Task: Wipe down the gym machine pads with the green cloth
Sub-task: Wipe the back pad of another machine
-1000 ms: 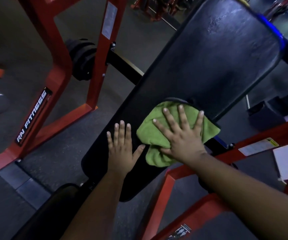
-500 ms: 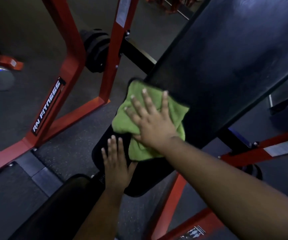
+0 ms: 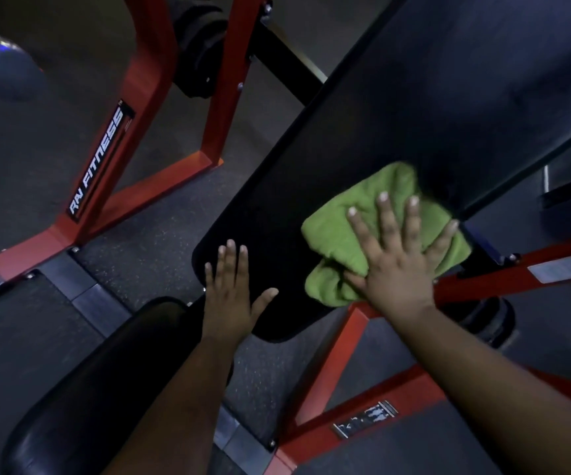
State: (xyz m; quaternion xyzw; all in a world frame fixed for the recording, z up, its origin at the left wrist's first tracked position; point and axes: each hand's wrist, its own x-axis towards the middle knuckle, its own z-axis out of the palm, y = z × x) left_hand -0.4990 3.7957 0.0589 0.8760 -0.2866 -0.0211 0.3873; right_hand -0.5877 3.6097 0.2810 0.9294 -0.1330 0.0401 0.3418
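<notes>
Crumpled green cloth point(image 3: 362, 231) — smooth black pad point(image 3: 397, 114)

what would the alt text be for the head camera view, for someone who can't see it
A person's right hand presses a green cloth flat against a long black gym pad, fingers spread. The left hand rests open on the pad's lower end. A red machine frame stands on the dark floor around it.

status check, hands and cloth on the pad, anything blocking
Right hand flat, fingers spread, pressing green cloth on back pad. Left hand flat on the pad's lower end, bare. Nothing in the way up the pad.
</notes>
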